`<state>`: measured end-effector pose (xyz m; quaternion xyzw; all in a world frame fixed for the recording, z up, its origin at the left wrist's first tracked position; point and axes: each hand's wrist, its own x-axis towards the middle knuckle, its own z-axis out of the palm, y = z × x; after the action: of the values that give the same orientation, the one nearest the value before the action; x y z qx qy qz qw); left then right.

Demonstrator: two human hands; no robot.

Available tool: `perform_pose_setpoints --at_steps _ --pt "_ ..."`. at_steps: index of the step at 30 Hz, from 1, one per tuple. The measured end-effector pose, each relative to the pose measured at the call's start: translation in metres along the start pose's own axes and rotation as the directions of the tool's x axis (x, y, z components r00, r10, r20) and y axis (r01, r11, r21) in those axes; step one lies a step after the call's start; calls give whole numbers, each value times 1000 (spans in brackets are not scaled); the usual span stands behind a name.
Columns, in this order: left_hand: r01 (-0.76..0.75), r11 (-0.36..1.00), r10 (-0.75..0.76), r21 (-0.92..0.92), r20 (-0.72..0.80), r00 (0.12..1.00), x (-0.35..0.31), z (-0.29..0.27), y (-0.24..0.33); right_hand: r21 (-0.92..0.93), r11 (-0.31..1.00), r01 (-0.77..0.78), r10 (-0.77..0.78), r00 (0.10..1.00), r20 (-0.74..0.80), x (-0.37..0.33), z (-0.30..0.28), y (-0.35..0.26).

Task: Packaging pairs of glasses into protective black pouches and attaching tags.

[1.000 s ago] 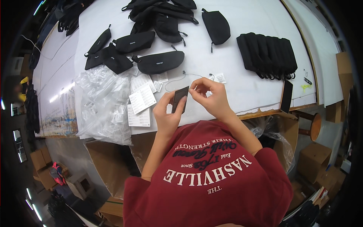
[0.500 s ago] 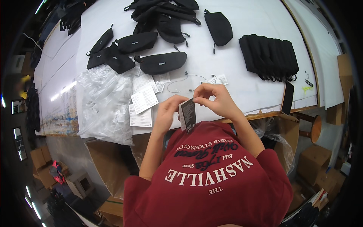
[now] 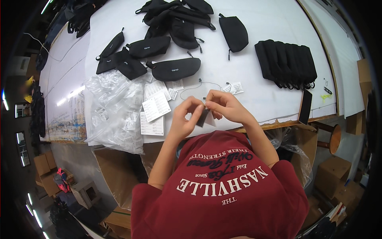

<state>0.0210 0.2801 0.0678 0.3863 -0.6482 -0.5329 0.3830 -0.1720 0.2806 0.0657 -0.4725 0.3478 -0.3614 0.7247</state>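
Observation:
My left hand [image 3: 186, 118] and my right hand [image 3: 225, 106] meet at the table's near edge with fingertips pinched together. Between them hangs a small folded card tag [image 3: 203, 118], dark on one side and pale on the other. My fingers cover its upper end, and whether a string runs through it cannot be made out. Just beyond my hands lie a thin black string loop [image 3: 200, 81] and small white labels [image 3: 234, 87]. White printed cards [image 3: 156, 106] lie left of my left hand, beside a heap of clear plastic bags [image 3: 113, 111].
Several black zip pouches [image 3: 175, 69] are scattered and piled across the white table [image 3: 230, 69]. A row of black pouches [image 3: 285, 63] stands at the right, near a dark upright board [image 3: 305, 106] and small snips [image 3: 327, 91]. Below the edge are cardboard boxes [image 3: 113, 171] and a wooden stool [image 3: 332, 137].
The card tag has turned and sunk lower between my hands, showing less of its printed face. My left fingers have risen to meet my right at its top. The whole view shifts slightly.

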Motion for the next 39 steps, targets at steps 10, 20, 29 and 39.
perform_pose_setpoints --at_steps 10,20,29,39 --pt "110 273 395 956 -216 893 114 -127 -100 -325 918 227 -317 912 -259 1 8 -49" --pt "-137 372 73 918 118 990 97 -123 -16 -385 901 200 -373 811 -451 -28 -1 -42" --pt "483 867 -422 -123 335 843 31 -36 4 -551 832 -63 -227 868 -442 -37 45 -11" --pt "208 969 -222 135 95 970 8 -4 9 -653 756 -43 -332 834 -440 -35 42 -1"
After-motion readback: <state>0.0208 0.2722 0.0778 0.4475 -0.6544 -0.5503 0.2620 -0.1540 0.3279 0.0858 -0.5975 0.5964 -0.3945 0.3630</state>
